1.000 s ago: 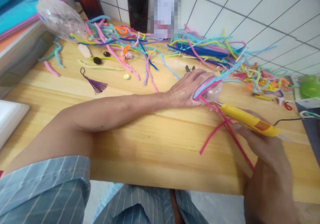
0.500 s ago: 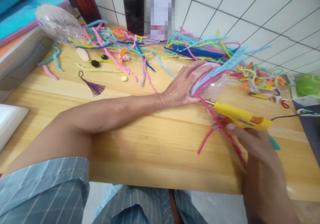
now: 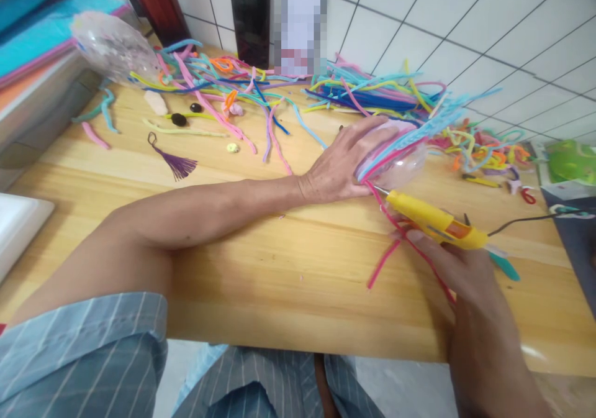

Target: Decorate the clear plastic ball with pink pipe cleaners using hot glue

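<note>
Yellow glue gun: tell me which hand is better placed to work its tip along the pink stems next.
Probably the right hand: it grips the yellow glue gun, tip right by the pink stems. The left hand is busy holding a clear rounded object.

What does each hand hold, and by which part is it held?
Right hand: yellow glue gun, by its handle. Left hand: clear rounded piece with coloured strips, by its left end.

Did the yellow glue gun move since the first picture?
Yes. The yellow glue gun has moved toward the picture's left: the gap between its back end and the little red curl has grown wider.
</note>
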A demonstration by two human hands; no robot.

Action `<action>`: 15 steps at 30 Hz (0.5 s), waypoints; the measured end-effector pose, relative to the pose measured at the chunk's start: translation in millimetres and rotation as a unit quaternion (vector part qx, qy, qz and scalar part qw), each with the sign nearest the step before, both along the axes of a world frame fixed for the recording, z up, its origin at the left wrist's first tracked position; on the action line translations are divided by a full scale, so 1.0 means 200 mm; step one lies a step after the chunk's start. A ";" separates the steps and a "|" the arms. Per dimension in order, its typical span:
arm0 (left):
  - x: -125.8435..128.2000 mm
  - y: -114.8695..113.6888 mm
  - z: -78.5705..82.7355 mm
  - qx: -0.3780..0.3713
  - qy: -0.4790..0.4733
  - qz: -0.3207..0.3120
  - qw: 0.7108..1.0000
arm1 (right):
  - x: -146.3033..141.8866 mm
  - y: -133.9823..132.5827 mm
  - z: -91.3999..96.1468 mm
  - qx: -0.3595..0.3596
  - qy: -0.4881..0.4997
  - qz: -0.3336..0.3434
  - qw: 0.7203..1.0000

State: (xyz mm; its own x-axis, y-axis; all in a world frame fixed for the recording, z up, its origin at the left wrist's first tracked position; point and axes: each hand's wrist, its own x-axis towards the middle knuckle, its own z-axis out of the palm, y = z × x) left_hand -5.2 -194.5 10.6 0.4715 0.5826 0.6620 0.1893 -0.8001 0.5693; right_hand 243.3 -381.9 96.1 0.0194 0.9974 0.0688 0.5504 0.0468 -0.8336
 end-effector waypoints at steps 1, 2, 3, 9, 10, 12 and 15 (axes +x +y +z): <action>0.00 0.00 0.00 0.014 -0.002 -0.006 1.000 | 0.01 0.00 0.00 0.002 -0.010 0.003 1.000; 0.00 0.00 -0.01 0.028 -0.004 -0.013 1.000 | 0.01 0.00 -0.01 0.004 -0.022 0.006 1.000; 0.00 0.00 -0.01 0.040 -0.005 -0.019 0.999 | 0.02 -0.01 -0.01 0.008 -0.034 0.010 0.999; 0.01 0.00 0.01 0.000 0.016 -0.009 1.000 | 0.00 -0.02 0.01 0.008 -0.009 -0.012 1.000; 0.01 0.00 0.01 -0.006 0.019 -0.005 1.000 | 0.00 -0.02 0.01 0.012 0.003 -0.021 1.000; 0.01 0.00 0.00 -0.001 0.017 -0.001 1.000 | -0.01 -0.03 0.01 0.024 0.022 -0.030 0.999; 0.03 0.01 -0.03 0.029 0.008 0.008 1.000 | -0.01 -0.05 0.00 0.023 0.040 -0.044 0.998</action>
